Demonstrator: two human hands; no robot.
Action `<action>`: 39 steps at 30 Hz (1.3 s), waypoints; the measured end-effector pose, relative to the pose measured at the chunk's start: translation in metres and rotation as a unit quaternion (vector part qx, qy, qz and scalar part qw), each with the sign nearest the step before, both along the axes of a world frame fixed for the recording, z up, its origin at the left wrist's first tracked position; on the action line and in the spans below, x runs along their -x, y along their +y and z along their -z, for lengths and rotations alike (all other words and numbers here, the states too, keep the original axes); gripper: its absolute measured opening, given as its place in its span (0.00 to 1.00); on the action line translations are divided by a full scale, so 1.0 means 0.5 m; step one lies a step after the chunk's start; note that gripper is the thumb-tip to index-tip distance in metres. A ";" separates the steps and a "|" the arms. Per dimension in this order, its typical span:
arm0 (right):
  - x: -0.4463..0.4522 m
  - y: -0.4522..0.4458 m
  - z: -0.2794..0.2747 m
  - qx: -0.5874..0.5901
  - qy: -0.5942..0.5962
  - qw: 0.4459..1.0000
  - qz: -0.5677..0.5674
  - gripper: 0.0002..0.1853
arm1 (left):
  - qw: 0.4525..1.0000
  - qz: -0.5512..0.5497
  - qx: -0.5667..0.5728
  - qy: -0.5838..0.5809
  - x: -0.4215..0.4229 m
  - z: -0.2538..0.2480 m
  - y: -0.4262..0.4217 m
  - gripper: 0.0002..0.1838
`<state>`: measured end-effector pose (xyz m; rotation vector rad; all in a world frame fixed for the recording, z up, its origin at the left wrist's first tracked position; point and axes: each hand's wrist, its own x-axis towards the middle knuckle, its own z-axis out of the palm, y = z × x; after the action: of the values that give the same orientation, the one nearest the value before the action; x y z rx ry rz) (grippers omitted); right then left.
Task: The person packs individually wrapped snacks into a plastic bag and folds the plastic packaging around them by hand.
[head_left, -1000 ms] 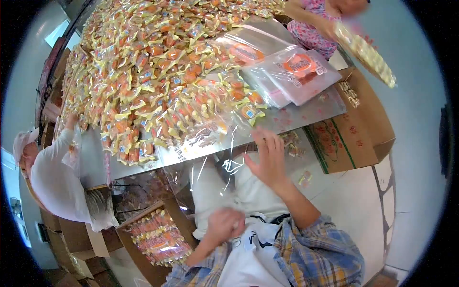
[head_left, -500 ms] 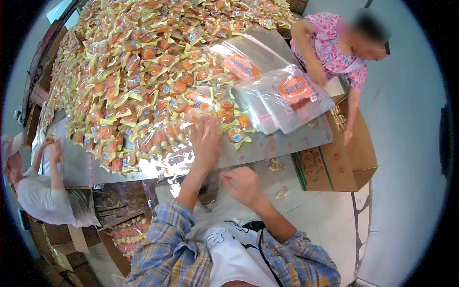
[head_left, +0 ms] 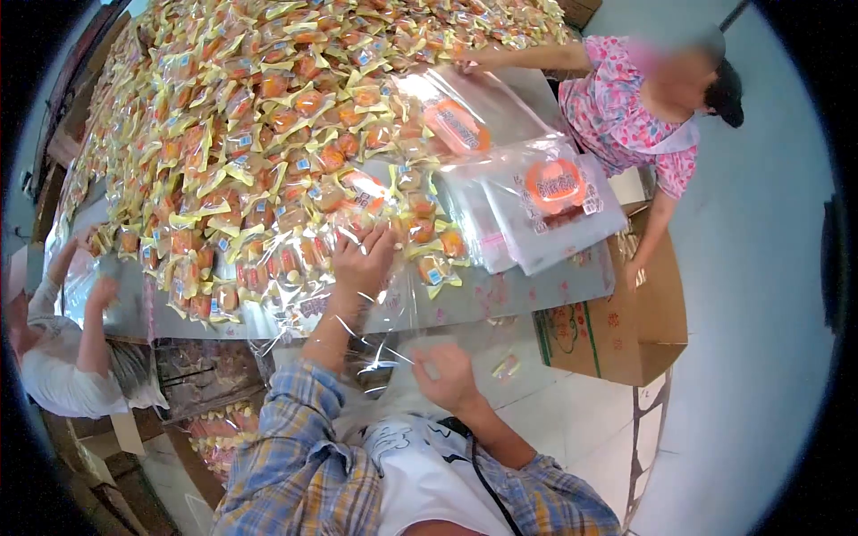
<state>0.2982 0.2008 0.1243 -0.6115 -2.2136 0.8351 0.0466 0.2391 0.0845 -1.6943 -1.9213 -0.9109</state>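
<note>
My left hand (head_left: 365, 259) is at the near edge of the heap of wrapped cakes (head_left: 268, 116), its fingers curled. What lies under its fingers I cannot make out. Glossy film of a clear plastic bag (head_left: 380, 330) covers part of that forearm and a row of packets (head_left: 290, 261) left of the hand. Lower and to the right, in front of the table edge, my right hand (head_left: 444, 375) pinches the bag's film. Flat printed bags (head_left: 559, 201) lie in a stack to the right of my left hand.
An open cardboard box (head_left: 617, 335) stands right of the metal table (head_left: 500, 290). A co-worker in a pink floral top (head_left: 626, 116) reaches over the table and into the box. Another co-worker in white (head_left: 67, 366) works at the left. Packed cakes (head_left: 219, 433) sit in a box below.
Since the first frame, my left hand has risen from my lap onto the packets; its fingers have since curled. My right hand has come down and closed. The floral-topped co-worker's long pack is gone from view.
</note>
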 end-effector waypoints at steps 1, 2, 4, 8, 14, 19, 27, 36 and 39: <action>0.000 0.005 0.001 0.009 0.003 1.000 -0.009 0.05 | 0.998 0.003 0.051 -0.021 0.004 -0.007 -0.007 0.18; 0.000 0.012 -0.002 0.014 -0.018 1.000 -0.022 0.05 | 0.999 -0.002 0.042 -0.014 0.005 -0.001 -0.006 0.20; -0.004 0.022 -0.011 0.025 -0.062 0.997 -0.046 0.05 | 1.000 -0.012 0.025 0.001 0.003 0.017 -0.006 0.23; 0.000 0.044 -0.037 0.020 -0.053 0.997 -0.056 0.08 | 0.986 -0.106 0.126 -0.035 -0.037 -0.032 -0.060 0.32; -0.041 0.092 -0.051 0.024 -0.040 0.997 -0.059 0.13 | 0.972 -0.212 0.088 -0.056 -0.007 0.001 -0.158 0.27; -0.021 0.160 0.024 0.067 -0.084 0.988 0.107 0.22 | 0.978 -0.177 0.103 -0.037 0.038 0.049 -0.193 0.28; 0.107 0.240 0.089 -0.102 -0.203 0.960 0.163 0.48 | 0.956 -0.081 0.076 -0.273 0.005 0.003 -0.247 0.15; 0.186 0.265 0.053 -0.048 -0.262 0.954 0.134 0.42 | 0.937 -0.133 0.065 -0.316 0.037 0.062 -0.240 0.21; 0.200 0.265 0.047 -0.045 -0.285 0.948 0.133 0.42 | 0.938 -0.149 0.055 -0.308 0.035 0.065 -0.240 0.18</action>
<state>0.1982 0.3334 0.1009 -1.1942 -2.5732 0.4444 0.0292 0.1193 0.0518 -1.1924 -2.5820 -1.3368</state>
